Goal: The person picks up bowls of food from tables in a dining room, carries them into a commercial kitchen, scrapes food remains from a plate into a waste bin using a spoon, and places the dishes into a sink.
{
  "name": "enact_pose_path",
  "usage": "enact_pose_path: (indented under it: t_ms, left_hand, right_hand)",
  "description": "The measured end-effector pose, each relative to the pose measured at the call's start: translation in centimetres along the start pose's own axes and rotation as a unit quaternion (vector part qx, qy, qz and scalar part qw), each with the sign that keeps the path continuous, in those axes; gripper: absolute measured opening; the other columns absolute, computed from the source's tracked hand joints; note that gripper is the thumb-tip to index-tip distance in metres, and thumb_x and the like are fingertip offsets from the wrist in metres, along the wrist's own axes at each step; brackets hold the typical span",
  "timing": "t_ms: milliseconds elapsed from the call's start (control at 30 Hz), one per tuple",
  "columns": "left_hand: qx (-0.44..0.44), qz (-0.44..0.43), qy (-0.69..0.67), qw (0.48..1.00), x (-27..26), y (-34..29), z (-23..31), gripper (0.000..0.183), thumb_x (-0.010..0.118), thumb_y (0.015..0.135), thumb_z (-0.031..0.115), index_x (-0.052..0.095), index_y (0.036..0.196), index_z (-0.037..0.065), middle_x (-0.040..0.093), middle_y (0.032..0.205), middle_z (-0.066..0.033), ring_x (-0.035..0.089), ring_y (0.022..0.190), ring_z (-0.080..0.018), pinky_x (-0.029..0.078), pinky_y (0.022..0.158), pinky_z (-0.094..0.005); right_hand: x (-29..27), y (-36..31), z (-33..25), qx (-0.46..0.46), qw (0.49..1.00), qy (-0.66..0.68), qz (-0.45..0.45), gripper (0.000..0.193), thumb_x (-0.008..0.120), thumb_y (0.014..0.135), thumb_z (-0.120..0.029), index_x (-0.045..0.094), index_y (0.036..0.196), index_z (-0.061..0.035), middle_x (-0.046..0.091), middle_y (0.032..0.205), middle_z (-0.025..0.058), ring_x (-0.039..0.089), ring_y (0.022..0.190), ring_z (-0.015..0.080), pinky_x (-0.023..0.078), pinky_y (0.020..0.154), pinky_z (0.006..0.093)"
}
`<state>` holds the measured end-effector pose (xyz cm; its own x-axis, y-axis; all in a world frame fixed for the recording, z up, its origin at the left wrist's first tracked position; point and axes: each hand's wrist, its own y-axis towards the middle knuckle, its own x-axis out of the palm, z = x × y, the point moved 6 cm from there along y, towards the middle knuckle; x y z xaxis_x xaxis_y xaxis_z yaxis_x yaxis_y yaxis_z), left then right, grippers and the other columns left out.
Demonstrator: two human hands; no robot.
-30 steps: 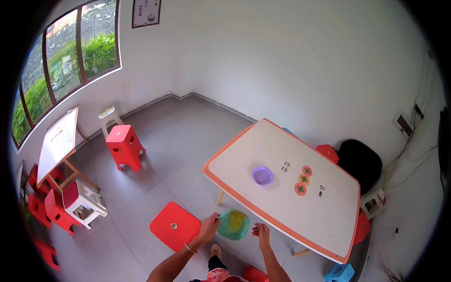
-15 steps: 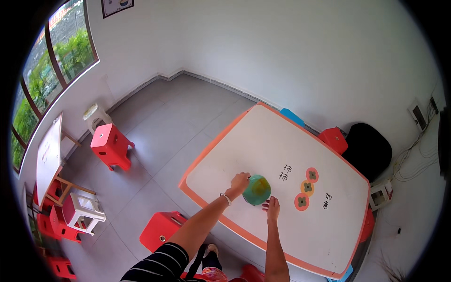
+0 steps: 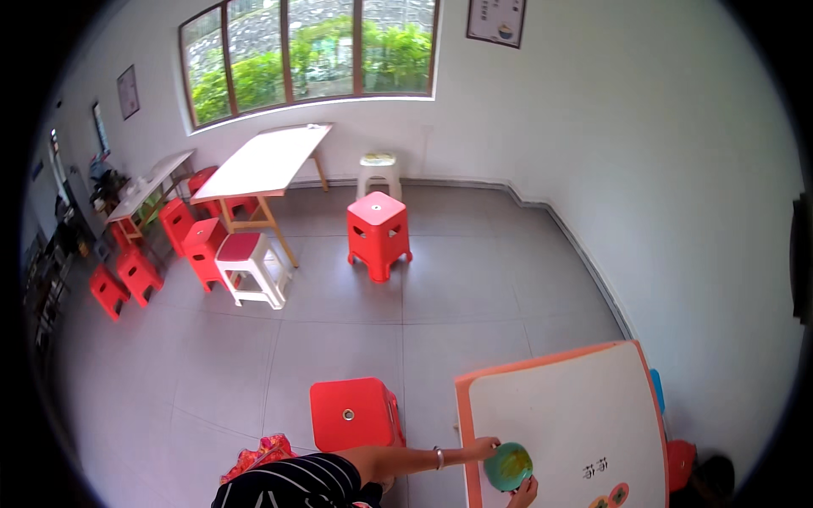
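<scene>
A round green piece with a yellow-brown patch in its middle is at the left part of the white-topped table. It looks like a plate or a disc, but its kind is not clear. My left hand grips its upper left rim with bent fingers; a bracelet circles that wrist. At the lower right rim, my right hand has its fingers against the edge, and most of that forearm is cut off by the frame.
A red stool stands left of the table. Farther off are another red stool, a white stool with a dark red seat and a second table under the window. A wall rises on the right.
My view has swung left, so the table now lies at the lower right and more of the room shows. My right hand's fingers have come onto the green piece's rim.
</scene>
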<state>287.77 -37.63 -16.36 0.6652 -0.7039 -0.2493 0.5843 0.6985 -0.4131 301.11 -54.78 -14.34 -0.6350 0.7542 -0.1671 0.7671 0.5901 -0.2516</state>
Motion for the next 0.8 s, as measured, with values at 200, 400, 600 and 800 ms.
enact_pose_path:
  t_ms: [200, 400, 600, 800]
  left_hand:
    - [-0.104, 0.100, -0.258, 0.955, -9.1, -15.8, -11.8, 0.039, 0.053, 0.075, 0.022, 0.047, 0.110, 0.006, 0.054, 0.093, -0.0055, 0.053, 0.078, -0.0129, 0.047, 0.063, -0.0258]
    - [-0.134, 0.249, -0.366, 0.887, -14.2, -33.8, -22.9, 0.041, 0.054, 0.078, 0.026, 0.046, 0.113, 0.006, 0.054, 0.094, -0.0047, 0.054, 0.082, -0.0138, 0.049, 0.068, -0.0279]
    - [-0.102, 0.373, -0.498, 0.776, -16.4, -50.4, -26.5, 0.047, 0.058, 0.077, 0.025, 0.043, 0.115, 0.003, 0.054, 0.097, -0.0077, 0.055, 0.084, -0.0148, 0.049, 0.071, -0.0279]
    - [-0.058, 0.517, -0.543, 0.659, -15.8, -63.1, -29.8, 0.050, 0.058, 0.078, 0.027, 0.041, 0.117, 0.000, 0.053, 0.104, -0.0110, 0.055, 0.089, -0.0188, 0.049, 0.075, -0.0305]
  right_hand:
    - [12.8, -6.1, 7.7, 0.010, 0.929, -0.170, -0.327, 0.037, 0.048, 0.085, -0.025, 0.048, 0.108, 0.0034, 0.054, 0.089, 0.0113, 0.052, 0.073, 0.0174, 0.045, 0.061, 0.0290]
    - [24.5, -19.8, 6.7, -0.006, 0.814, -0.167, -0.557, 0.036, 0.047, 0.085, -0.027, 0.049, 0.109, -0.0005, 0.053, 0.096, 0.0120, 0.051, 0.086, 0.0172, 0.044, 0.070, 0.0297]
    - [34.0, -34.6, 6.6, -0.031, 0.691, -0.153, -0.706, 0.032, 0.048, 0.085, -0.023, 0.050, 0.107, -0.0010, 0.054, 0.094, 0.0106, 0.052, 0.081, 0.0159, 0.045, 0.065, 0.0278]
    - [38.1, -48.4, 7.4, -0.019, 0.592, -0.127, -0.796, 0.028, 0.049, 0.084, -0.019, 0.052, 0.105, -0.0014, 0.055, 0.092, 0.0091, 0.054, 0.077, 0.0146, 0.047, 0.060, 0.0259]
